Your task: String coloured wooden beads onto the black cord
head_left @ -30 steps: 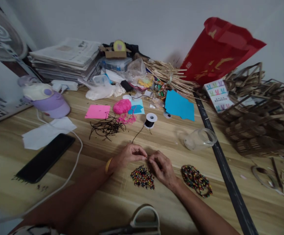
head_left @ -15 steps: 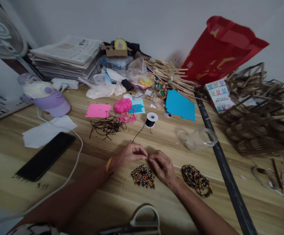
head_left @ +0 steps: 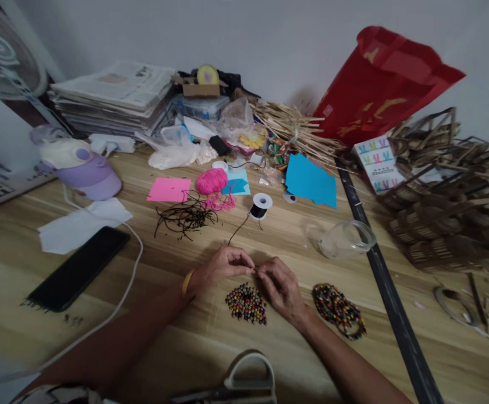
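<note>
left hand [head_left: 227, 262]: thumb and index pinched on a dark strand, other fingers loosely curled
right hand [head_left: 280, 285]: same pinch just beside it, tips on the strand too; can't tell if a bead is in there, too small
thin black cord [head_left: 238, 229] runs from white plastic spool [head_left: 262, 201] to left hand's far side, then hidden
loose pile of small round multicolour beads [head_left: 246, 304] sits just nearer the body than the fingertips; heap of strung multicolour beads [head_left: 339, 311] near right wrist
pale-handled scissors [head_left: 250, 385] between the forearms
clutter beyond the hands: tangle of black cord pieces [head_left: 185, 216], bright pink yarn ball [head_left: 211, 181], pink paper square [head_left: 169, 190], blue paper sheets [head_left: 311, 182]
left side: black phone [head_left: 80, 269], white cable [head_left: 137, 261] running down beside left forearm
containers: clear jar [head_left: 341, 241], can't tell if upright; small open cardboard box [head_left: 201, 90] with yellow round roll [head_left: 208, 74] in it; brown woven baskets [head_left: 442, 233] at right; red bag [head_left: 383, 90] leaning, contents hidden
surface: wood-grain table [head_left: 160, 336], black strip [head_left: 389, 306] across right side
room: plain grey wall [head_left: 261, 39], fan [head_left: 0, 50] back left
</note>
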The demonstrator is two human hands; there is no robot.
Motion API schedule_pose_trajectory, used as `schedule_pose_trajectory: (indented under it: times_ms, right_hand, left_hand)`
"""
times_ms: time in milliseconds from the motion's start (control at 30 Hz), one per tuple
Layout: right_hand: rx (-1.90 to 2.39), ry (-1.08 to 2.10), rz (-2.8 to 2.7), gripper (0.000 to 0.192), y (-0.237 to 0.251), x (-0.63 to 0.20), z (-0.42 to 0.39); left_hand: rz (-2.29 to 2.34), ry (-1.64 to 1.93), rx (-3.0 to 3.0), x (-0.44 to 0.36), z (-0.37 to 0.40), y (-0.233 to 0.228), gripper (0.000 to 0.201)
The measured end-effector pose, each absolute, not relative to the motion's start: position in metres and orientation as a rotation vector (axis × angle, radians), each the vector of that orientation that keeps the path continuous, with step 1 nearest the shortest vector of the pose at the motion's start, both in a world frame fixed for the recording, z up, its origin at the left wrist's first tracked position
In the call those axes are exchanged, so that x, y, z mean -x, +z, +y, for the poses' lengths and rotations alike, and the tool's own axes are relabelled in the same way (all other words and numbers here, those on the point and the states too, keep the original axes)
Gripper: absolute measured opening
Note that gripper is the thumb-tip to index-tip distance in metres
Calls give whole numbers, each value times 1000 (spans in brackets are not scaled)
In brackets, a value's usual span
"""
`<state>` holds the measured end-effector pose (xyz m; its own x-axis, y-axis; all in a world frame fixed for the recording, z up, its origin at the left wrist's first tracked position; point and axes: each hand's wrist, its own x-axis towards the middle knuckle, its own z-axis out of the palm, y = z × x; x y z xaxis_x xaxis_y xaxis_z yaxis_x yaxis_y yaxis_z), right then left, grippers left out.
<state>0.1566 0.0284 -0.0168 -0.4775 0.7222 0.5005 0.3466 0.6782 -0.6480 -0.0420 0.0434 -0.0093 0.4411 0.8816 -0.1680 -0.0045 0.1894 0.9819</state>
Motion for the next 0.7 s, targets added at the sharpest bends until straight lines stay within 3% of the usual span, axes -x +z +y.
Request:
schedule_pose_trajectory:
  times_ms: [700]
  right_hand:
    - [829,600,-2121,13,-16,-156,28]
  left_hand:
    - [876,772,-1220,41,43,-11,23]
